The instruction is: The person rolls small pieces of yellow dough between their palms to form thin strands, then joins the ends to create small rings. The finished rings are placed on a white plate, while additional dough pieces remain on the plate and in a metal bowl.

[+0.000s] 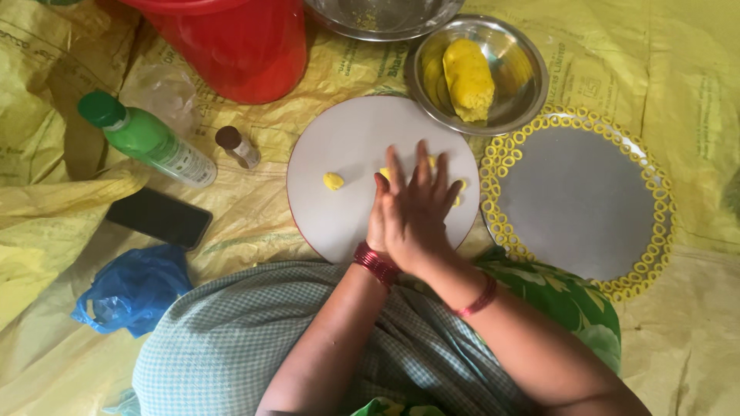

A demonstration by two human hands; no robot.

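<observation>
Hands: right hand (pixel 416 219) flat over left hand (pixel 379 223), palms pressed together, yellow dough (pixel 460 192) peeking out between.
Place: mid-frame, above round white board (pixel 339 223).
Handling: likely soft, light, sticky; best cupped gently between palms.

Round board (pixel 347 154) at centre with both hands pressed together over its 4 o'clock part and a dough ball (pixel 333 181) at its 9, bowl (pixel 520 58) holding a dough lump (pixel 468 78) at 1 o'clock, plate (pixel 578 202) at 3, bottle (pixel 146 139) and phone (pixel 159 217) at 9, bucket (pixel 239 46) at 11.
</observation>
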